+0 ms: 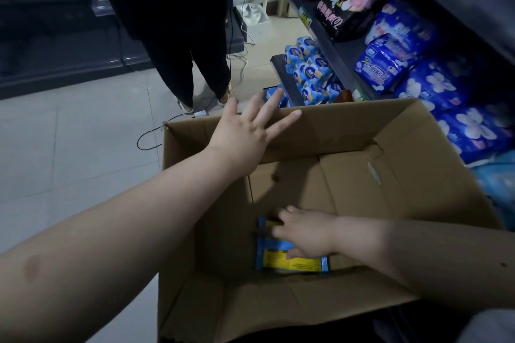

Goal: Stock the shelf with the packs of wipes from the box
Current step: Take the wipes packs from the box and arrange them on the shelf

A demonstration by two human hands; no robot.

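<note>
The right hand (pixel 303 234) reached down into the open brown cardboard box (pixel 390 184) at lower centre of the frame, palm down, fingers spread over a flat blue and yellow pack of wipes (pixel 278 257) lying on the box floor. The hand touched the pack's top face, but whether the fingers had closed around it could not be told. The left hand (pixel 245 133) stretched out at centre frame, fingers spread wide and holding nothing, over the far rim of the box; whether it touched the cardboard was unclear. Both forearms were bare.

The box filled the lower middle of the frame, its flaps folded outward, and the one pack was all that showed on its visible floor.

Beyond the far rim, at centre right, a low dark shelf (pixel 278 69) carried a cluster of small blue and white packs (pixel 309 72). Above and to the right, a higher dark shelf (pixel 328 44) held pink and black soft packages (pixel 345 0) and, further right, large blue plastic packages printed with white flowers (pixel 434 86).

At upper centre, another person in dark trousers (pixel 189 58) stood on the pale tiled floor (pixel 69 147). A thin black cable (pixel 147 142) looped across the tiles near the box's left corner.
</note>
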